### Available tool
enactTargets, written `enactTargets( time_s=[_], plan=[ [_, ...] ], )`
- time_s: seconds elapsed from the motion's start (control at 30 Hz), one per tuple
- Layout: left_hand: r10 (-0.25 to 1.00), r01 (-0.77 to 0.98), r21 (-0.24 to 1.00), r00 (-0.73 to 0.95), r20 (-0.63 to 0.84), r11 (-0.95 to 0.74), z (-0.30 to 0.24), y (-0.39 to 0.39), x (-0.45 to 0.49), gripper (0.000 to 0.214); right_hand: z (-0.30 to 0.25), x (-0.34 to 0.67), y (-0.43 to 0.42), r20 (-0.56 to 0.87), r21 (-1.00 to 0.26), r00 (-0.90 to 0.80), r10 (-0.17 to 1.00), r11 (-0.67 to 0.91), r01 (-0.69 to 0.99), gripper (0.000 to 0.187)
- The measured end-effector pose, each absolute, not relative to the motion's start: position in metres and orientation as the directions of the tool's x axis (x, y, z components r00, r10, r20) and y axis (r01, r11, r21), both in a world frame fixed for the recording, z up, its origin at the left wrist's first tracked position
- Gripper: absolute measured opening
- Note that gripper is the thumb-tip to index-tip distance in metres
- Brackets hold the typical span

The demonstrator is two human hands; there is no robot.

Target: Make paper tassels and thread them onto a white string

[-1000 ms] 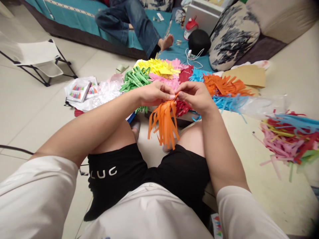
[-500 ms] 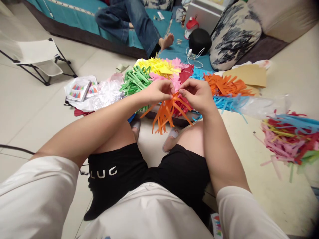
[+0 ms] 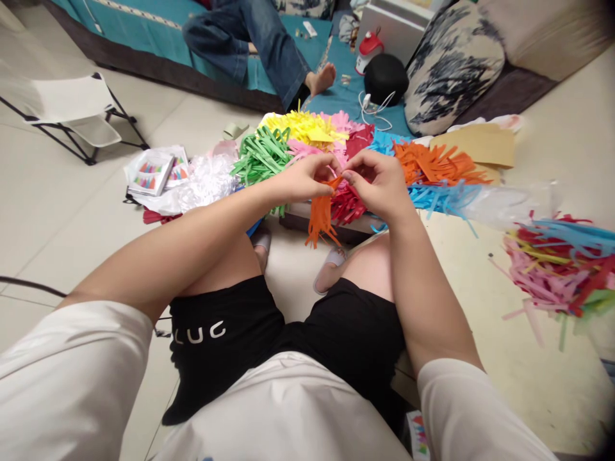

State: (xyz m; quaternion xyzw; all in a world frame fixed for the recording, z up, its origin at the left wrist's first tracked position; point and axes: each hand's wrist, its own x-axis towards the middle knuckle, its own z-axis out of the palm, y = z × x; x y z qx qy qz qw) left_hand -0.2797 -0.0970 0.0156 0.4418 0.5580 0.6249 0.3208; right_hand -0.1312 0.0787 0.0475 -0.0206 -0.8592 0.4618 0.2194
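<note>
An orange paper tassel [image 3: 320,218] hangs between my knees, its cut strips bunched and pointing down. My left hand [image 3: 312,174] pinches its top, fingers curled. Close beside it, my right hand [image 3: 377,182] closes thumb and forefinger on the tassel's upper tip. Just behind my hands lie red fringed paper [image 3: 348,203], pink fringed paper [image 3: 307,148] and a green bundle of strips [image 3: 263,153]. A yellow fringed pile [image 3: 307,127] is farther back, and an orange fringed pile [image 3: 437,163] lies right of my right hand.
White shiny strips [image 3: 211,182] and printed packets [image 3: 151,171] lie at left. Mixed coloured tassels [image 3: 557,269] rest on a pale board [image 3: 480,320] at right. Another person's jeans-clad legs [image 3: 269,45] are on the teal sofa. A folding stool [image 3: 72,99] stands left.
The orange strips, spread wide before, now hang in a narrower, tighter bunch. Both hands have stayed nearly in place, with the fingers shifting slightly at the tassel's top.
</note>
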Motion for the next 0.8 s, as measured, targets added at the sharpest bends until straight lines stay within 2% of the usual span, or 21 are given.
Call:
enactTargets(
  time_s=[0.13,0.23,0.37,0.47,0.53,0.63,0.8],
  plan=[
    [0.941,0.114,0.985,-0.298,0.16,-0.132,0.014,-0.1,-0.284,0.049,0.045,-0.132,0.086,0.404,-0.777,-0.88,0.25,0.602,-0.186,0.046],
    [0.922,0.181,0.965,-0.305,0.239,-0.191,0.019,-0.104,-0.283,0.046,0.043,-0.133,0.091,0.426,-0.761,-0.87,0.249,0.619,-0.196,0.049],
    [0.815,0.462,0.847,-0.365,0.45,-0.261,0.027,-0.108,-0.278,0.035,0.04,-0.136,0.093,0.459,-0.723,-0.859,0.227,0.657,-0.213,0.056],
    [0.777,0.697,0.692,-0.327,0.537,-0.185,0.025,-0.107,-0.274,0.043,0.036,-0.139,0.094,0.491,-0.683,-0.845,0.211,0.696,-0.223,0.059],
    [0.759,0.772,0.627,-0.345,0.552,-0.105,0.02,-0.104,-0.271,0.045,0.033,-0.14,0.095,0.499,-0.663,-0.843,0.203,0.715,-0.221,0.059],
    [0.738,0.794,0.607,-0.404,0.541,-0.011,0.014,-0.1,-0.269,0.038,0.032,-0.14,0.097,0.504,-0.653,-0.841,0.199,0.725,-0.219,0.059],
    [0.767,0.731,0.679,-0.474,0.433,0.068,0.008,-0.097,-0.278,0.03,0.031,-0.141,0.104,0.517,-0.653,-0.829,0.214,0.724,-0.221,0.064]
  ],
)
